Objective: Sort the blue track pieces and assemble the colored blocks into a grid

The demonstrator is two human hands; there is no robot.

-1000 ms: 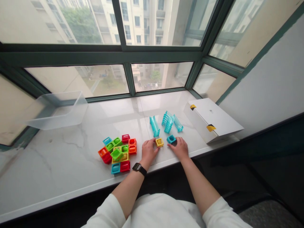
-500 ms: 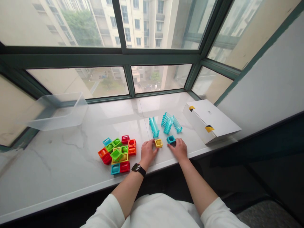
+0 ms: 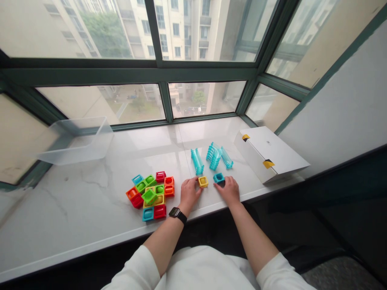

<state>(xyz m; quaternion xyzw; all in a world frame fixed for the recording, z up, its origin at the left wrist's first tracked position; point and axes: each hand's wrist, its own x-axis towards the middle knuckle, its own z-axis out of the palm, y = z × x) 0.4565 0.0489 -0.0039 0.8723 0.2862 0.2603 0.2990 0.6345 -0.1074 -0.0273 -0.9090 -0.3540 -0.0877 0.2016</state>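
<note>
My left hand [image 3: 189,193] rests on the white counter with thumb and fingers closed around the side of a yellow hollow toy block [image 3: 203,182]. To its right, my right hand [image 3: 229,190] grips a teal block [image 3: 219,178] of the same kind. A small gap of counter separates the two blocks. Just beyond them lie translucent turquoise track pieces: a straight chute [image 3: 197,161], a curved chute [image 3: 213,156] and another straight piece [image 3: 226,157]. Left of my left hand sits a cluster of several red, green, orange, yellow and blue blocks [image 3: 149,196].
A clear plastic bin [image 3: 81,157] stands at the far left by the window. At the right is a white box [image 3: 272,155] with yellow and black tabs. The front edge of the counter [image 3: 99,241] runs close below my wrists.
The whole view has shifted very slightly. Both hands keep the same blocks, and nothing on the counter has visibly moved.
</note>
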